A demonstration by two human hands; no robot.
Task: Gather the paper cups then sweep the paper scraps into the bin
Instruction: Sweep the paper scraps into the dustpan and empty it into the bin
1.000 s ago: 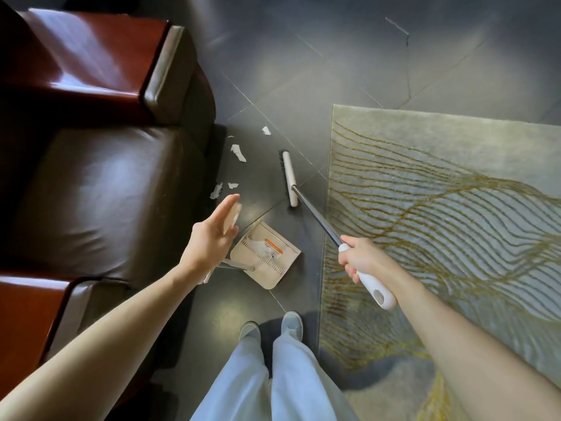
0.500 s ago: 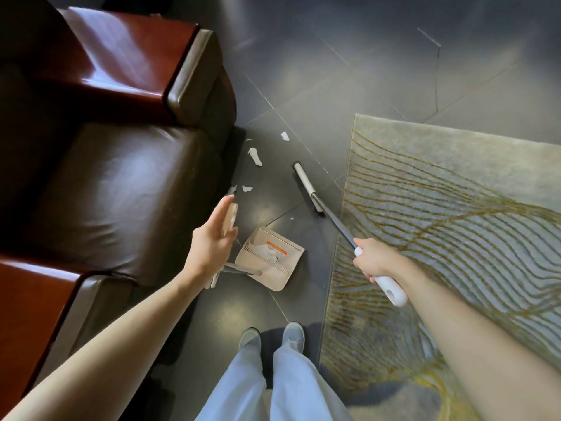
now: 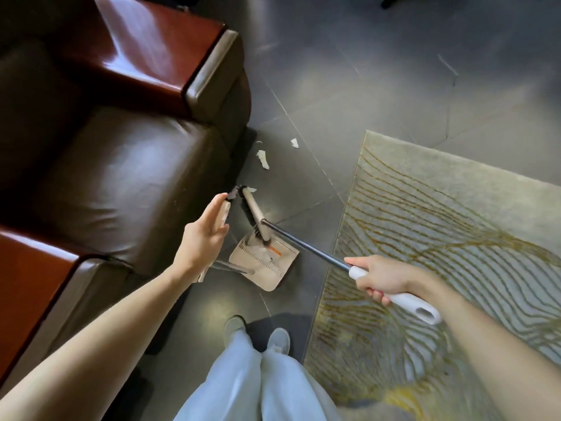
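The person's right hand (image 3: 382, 279) is wrapped around the white grip of the broom (image 3: 255, 217). The broom's head lies slanted on the dark floor (image 3: 334, 86), its near end at the mouth of the dustpan (image 3: 267, 276). The left hand (image 3: 205, 238) lays straight fingers along the dustpan's upright handle (whether the thumb hooks it cannot be told). Paper scraps (image 3: 263, 159) lie at 12 o'clock from the dustpan, one just beside the broom's far tip. Some white bits sit inside the pan. A leather armchair (image 3: 121, 183) stands at 9 o'clock and a patterned rug (image 3: 455, 238) at 3 o'clock.
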